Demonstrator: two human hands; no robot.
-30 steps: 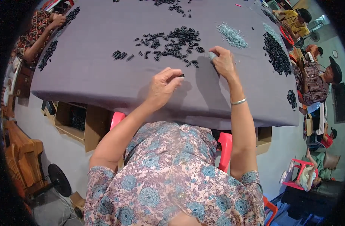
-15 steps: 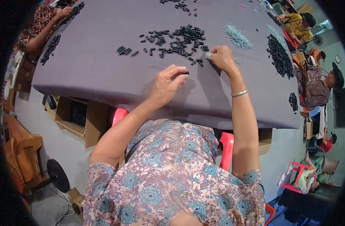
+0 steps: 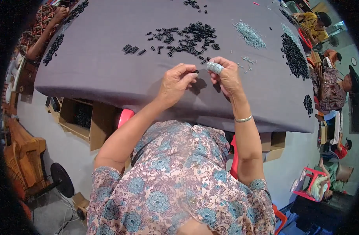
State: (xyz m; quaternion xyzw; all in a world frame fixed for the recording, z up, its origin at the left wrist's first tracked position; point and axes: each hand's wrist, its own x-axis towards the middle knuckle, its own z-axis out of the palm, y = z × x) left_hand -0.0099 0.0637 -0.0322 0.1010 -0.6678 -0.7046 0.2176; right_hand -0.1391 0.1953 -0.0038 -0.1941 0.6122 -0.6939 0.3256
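Grey cloth-covered counter (image 3: 101, 58), near edge: left hand (image 3: 175, 80) pinching one small black cylindrical plastic piece (image 3: 196, 71) in a narrow grip, raised for fitting. Right hand (image 3: 226, 74) beside, fingers curled, holding what: cannot tell. Loose black pile (image 3: 187, 37) within reach, toward the far edge.

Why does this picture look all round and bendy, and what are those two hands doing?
The camera sits on a person's head and looks down, so you see their own arms. Its lens bends straight edges. The left hand pinches a small black piece at its fingertips. The right hand is held close beside it, with a pale cover on one finger; what it grips is hidden. They are raised over a grey table. On it lie a scattered pile of black pieces and a pale bluish pile. Other people sit at the edges.
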